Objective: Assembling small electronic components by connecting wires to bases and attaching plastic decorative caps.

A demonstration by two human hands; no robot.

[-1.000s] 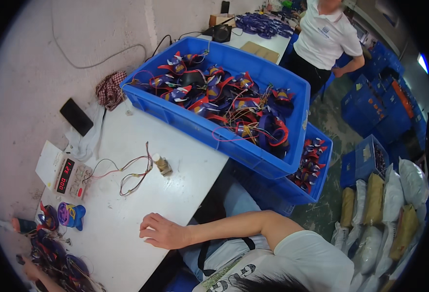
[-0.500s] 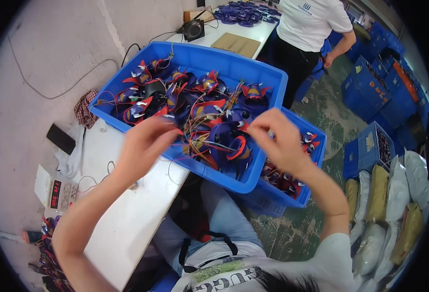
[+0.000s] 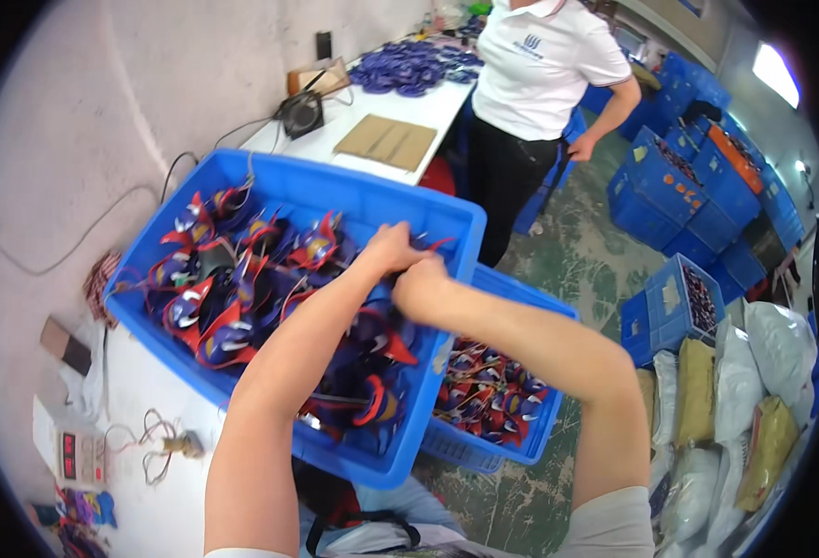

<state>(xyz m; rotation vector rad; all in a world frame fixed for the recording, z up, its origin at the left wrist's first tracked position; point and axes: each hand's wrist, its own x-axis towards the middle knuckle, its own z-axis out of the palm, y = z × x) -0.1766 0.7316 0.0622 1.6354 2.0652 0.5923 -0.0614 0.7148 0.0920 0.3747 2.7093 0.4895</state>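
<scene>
A large blue plastic bin (image 3: 363,186) stands before me, filled with purple-and-red plastic parts (image 3: 228,339) that have yellow patches and thin wires. Over the bin's right side, my left hand (image 3: 392,249) and my right hand (image 3: 420,290) meet, both closed. What their fingers hold is hidden; a red tip of a part (image 3: 441,245) shows just beyond them. Below my right forearm, a second blue bin (image 3: 547,437) holds more of the red and purple parts.
On the white table (image 3: 163,391) are looped wires (image 3: 155,453), a device with a red display (image 3: 79,458), cardboard (image 3: 386,142) and a small black fan (image 3: 300,113). A person in white (image 3: 539,65) stands beyond. Stacked blue bins (image 3: 656,191) and sacks (image 3: 707,391) line the right.
My hands were apart over the middle of the bin; now they are together at its right side. The view has shifted, so the bin sits lower and farther left.
</scene>
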